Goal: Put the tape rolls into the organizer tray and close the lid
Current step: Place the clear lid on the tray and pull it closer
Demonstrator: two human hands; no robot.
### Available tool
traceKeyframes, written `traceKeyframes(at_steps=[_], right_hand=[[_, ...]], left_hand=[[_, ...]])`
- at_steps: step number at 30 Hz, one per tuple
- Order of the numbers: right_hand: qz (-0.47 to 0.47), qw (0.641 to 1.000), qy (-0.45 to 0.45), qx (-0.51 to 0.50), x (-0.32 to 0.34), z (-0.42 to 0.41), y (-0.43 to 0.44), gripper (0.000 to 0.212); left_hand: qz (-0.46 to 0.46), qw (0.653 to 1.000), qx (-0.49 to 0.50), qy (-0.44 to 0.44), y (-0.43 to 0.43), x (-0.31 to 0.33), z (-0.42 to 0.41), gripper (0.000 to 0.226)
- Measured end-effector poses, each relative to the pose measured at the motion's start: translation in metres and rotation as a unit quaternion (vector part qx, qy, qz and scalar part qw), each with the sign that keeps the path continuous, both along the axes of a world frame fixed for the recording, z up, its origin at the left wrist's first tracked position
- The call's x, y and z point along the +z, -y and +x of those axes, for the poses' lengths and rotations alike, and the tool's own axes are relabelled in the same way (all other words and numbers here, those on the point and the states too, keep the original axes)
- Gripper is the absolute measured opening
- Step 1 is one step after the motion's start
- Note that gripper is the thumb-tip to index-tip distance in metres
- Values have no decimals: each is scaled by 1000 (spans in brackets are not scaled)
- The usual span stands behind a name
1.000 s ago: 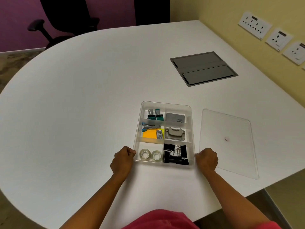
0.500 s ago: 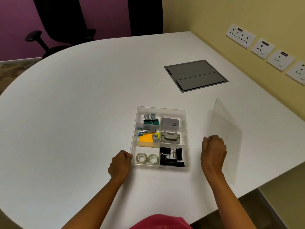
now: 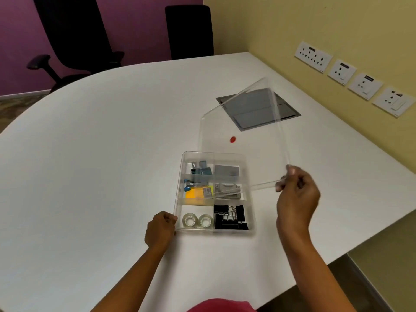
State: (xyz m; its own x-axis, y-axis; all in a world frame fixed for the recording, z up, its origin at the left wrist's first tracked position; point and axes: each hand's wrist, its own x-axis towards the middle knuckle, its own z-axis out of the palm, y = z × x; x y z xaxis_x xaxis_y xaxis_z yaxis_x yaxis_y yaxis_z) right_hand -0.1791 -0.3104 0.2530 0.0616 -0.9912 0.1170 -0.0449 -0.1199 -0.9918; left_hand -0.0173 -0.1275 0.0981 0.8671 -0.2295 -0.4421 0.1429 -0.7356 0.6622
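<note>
A clear organizer tray (image 3: 252, 212) with several compartments sits on the white table. Two clear tape rolls (image 3: 197, 220) lie side by side in its near left compartment. My left hand (image 3: 160, 229) is closed against the tray's near left corner. My right hand (image 3: 296, 199) pinches the near right corner of the clear lid (image 3: 252, 143), which has a small red dot. The lid hangs tilted in the air over the far half of the tray, apart from the rim.
Black binder clips (image 3: 230, 217), blue clips, a yellow pad and metal pieces fill the other compartments. A grey cable hatch (image 3: 286, 110) is set in the table behind. Wall sockets (image 3: 341, 72) line the right wall; office chairs (image 3: 74, 41) stand at the far edge.
My right hand has lifted the lid off the table at the right and swung it left over the tray. My left hand stays at the tray's corner.
</note>
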Motion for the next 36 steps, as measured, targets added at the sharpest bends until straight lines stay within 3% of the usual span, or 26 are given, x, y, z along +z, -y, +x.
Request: traceKeyframes(at_steps=[3, 9, 14, 17, 27, 31, 36], right_hand=[[133, 989, 54, 25, -33, 5, -6, 21], [285, 958, 4, 23, -97, 1, -18, 25], [316, 946, -72, 19, -125, -11, -18, 22], [322, 936, -138, 30, -133, -17, -15, 19], [225, 888, -389, 98, -136, -21, 0, 16], [291, 860, -401, 123, -137, -22, 14, 24], [416, 844, -306, 145, -135, -26, 28, 18]], left_hand=[[-68, 994, 46, -69, -4, 0, 3, 13], [-155, 967, 147, -137, -9, 2, -5, 25], [-175, 964, 153, -131, -9, 6, -12, 27], [-179, 964, 154, -120, -8, 6, -15, 13], [-165, 969, 153, -102, -7, 4, -16, 15], [-151, 971, 155, -103, -6, -1, -15, 11], [-76, 987, 115, -87, -4, -5, -13, 24]])
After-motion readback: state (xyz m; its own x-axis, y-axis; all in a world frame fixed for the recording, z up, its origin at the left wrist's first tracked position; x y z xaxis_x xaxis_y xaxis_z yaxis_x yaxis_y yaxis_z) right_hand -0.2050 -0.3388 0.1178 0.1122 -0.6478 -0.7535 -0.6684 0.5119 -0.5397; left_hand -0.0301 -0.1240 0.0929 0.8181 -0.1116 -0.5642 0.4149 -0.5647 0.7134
